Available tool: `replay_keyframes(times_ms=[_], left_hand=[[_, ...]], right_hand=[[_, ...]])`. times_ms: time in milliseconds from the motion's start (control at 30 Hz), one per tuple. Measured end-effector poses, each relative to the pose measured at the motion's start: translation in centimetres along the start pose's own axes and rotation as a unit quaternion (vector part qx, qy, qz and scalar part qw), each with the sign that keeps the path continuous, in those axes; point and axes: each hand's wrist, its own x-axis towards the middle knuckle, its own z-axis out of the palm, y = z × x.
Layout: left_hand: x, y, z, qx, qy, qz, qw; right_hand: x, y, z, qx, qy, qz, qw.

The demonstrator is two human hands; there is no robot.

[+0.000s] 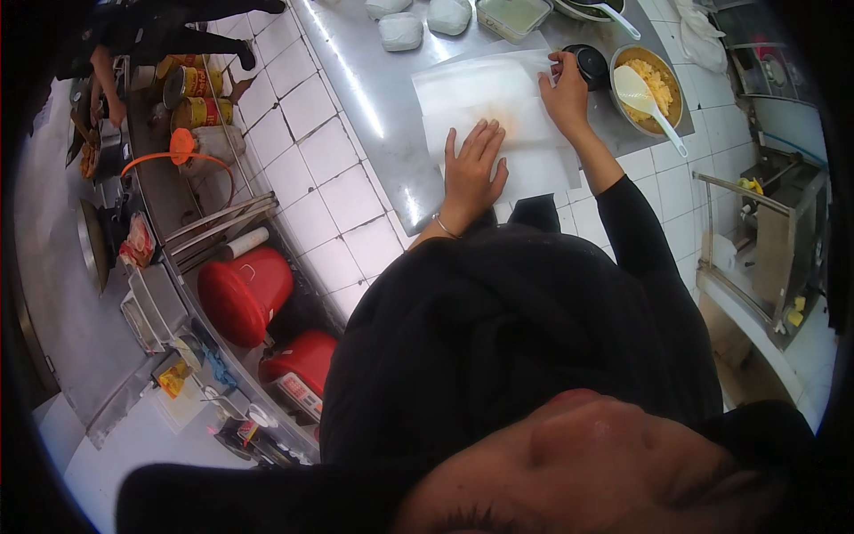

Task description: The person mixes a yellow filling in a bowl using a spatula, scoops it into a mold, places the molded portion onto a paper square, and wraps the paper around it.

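White sheets of wrapping paper (467, 87) lie stacked unevenly on a steel table (353, 53), with a faint orange stain near the middle. Flat on the sheets rests my left hand (474, 167), fingers spread, holding nothing; its fingertips are beside the stain. My right hand (567, 97) is at the paper's right edge, fingers bent; whether it pinches the paper is unclear. Just beyond it stands a round black container (592, 65). To the right, a metal bowl (678, 83) holds yellow rice (657, 77), with a white rice paddle (640, 100) lying across it.
Several white wrapped parcels (400, 32), a clear plastic tub (514, 20) and another bowl (584, 10) stand along the table's far side. Left, across the tiled floor (320, 140), another person (167, 33) works by a counter with red bins (247, 294) beneath. A metal rack (767, 247) stands right.
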Motion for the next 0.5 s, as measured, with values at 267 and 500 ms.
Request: replay_keyframes(times_ms=[267, 500], left_hand=[[0.1, -0.1, 0.2, -0.014, 0.001, -0.002, 1.000], [0.1, 0.1, 0.0, -0.013, -0.008, -0.005, 1.000]], right_hand=[[3.7, 2.5, 1.0, 0.520, -0.083, 0.130, 0.840], [5.8, 0.7, -2.3, 0.132, -0.251, 0.004, 0.959]])
